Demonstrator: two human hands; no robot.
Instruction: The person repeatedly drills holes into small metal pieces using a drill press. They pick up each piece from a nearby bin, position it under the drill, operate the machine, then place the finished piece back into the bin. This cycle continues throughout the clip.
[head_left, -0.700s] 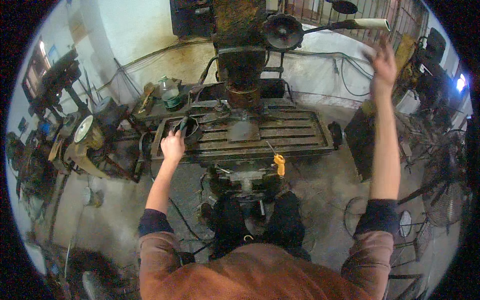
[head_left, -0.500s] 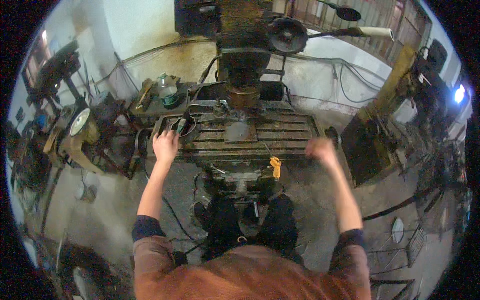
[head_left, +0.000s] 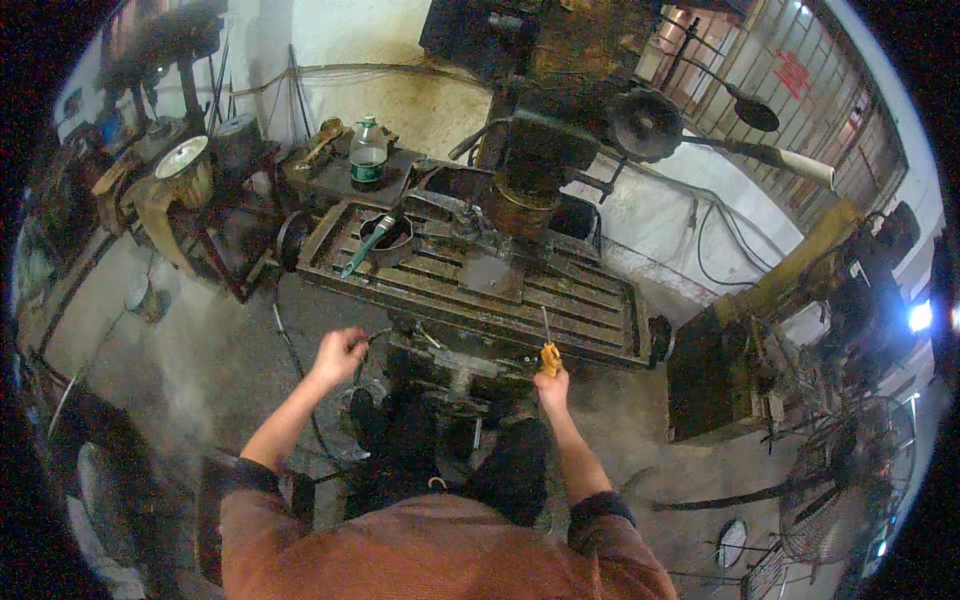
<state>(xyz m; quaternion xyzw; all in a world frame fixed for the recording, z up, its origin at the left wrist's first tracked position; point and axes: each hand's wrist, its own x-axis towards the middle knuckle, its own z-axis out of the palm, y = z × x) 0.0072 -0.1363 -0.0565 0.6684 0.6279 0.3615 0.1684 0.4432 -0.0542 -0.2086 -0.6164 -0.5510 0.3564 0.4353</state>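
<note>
My right hand (head_left: 551,385) is closed round the lower part of a yellow-orange air blow gun (head_left: 551,360). Its thin metal nozzle points up and away, toward the front edge of the slotted machine table (head_left: 400,285). Lower and to the left, in front of that table, my left hand (head_left: 342,354) has its fingers curled together beside a thin dark rod or hose; what they hold, if anything, is too small to make out. A green-handled brush (head_left: 372,243) leans across a round dish (head_left: 398,236) at the table's left end. A flat grey metal plate (head_left: 492,274) lies mid-table.
The machine's dark spindle head (head_left: 540,150) stands over the table. Behind on the left, a plastic bottle (head_left: 368,160) sits on a bench. A large dark cabinet (head_left: 715,360) is to the right, and a wire fan guard (head_left: 850,480) is at the lower right.
My left hand has left the brush and dish and come down toward me. My right hand has moved left and taken hold of the blow gun. The view has turned.
</note>
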